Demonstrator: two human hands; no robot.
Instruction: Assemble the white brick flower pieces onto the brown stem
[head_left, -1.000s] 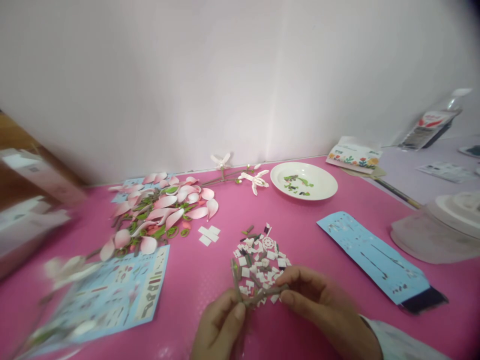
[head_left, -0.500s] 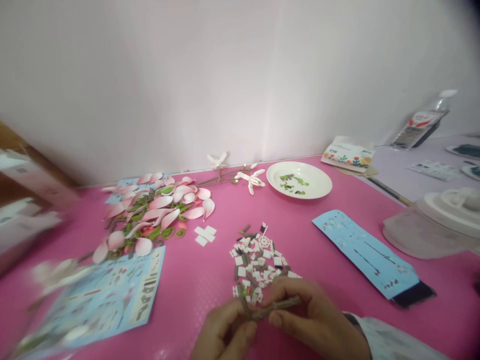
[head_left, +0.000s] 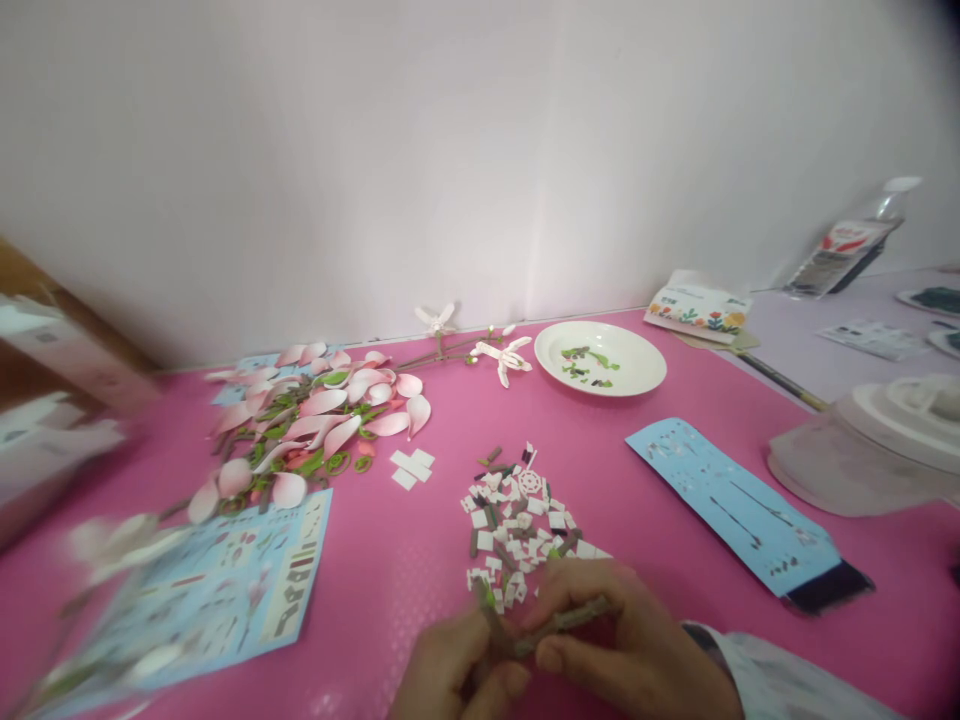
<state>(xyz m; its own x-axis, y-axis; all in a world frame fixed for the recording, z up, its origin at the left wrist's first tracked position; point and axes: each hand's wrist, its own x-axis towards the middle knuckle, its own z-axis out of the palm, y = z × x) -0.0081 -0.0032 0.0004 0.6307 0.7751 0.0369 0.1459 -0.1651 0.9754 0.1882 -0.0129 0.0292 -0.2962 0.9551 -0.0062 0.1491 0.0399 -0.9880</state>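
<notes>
At the bottom centre of the head view, my left hand (head_left: pixel 454 668) and my right hand (head_left: pixel 622 640) both grip a brown-grey toy branch (head_left: pixel 568 617). One arm of the branch sticks up between the thumb and fingers of my left hand; the other lies across the fingers of my right hand. Parts of it are hidden by my fingers. Just beyond my hands spreads a pile of small white, brown and green building pieces (head_left: pixel 517 530). Left of that pile lie several flat white tiles (head_left: pixel 412 467).
Pink petals (head_left: pixel 322 403) are heaped at the left beside a blue instruction sheet (head_left: pixel 247 590). Built white flowers (head_left: pixel 501 358) lie near the wall. A white plate (head_left: pixel 645 372) holds green bits. On the right are a blue leaflet (head_left: pixel 720 500), a lidded tub (head_left: pixel 840 460) and a bottle (head_left: pixel 892 208).
Both hands have shifted slightly to the right and down with the branch. The right hand's fingers sit a little differently around it. The things on the table look unmoved.
</notes>
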